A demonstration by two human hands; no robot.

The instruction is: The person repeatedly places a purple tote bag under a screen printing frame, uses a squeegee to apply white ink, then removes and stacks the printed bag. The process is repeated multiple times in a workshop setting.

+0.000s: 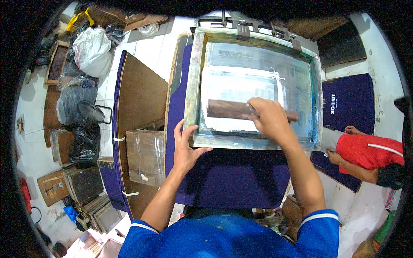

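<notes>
Though blurry, squeegee (227,109) dk brn, long, in R hand (272,118).

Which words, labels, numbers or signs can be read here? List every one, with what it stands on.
White capitals on the dark blue panel at right: legible, wording not copied here.
Small line beside them: too small to read.
Dark lettering on the wooden-framed screen: too faint to read reliably.
White mark by the co-worker's hand at right: too small to read.
No other text is readable.
</notes>
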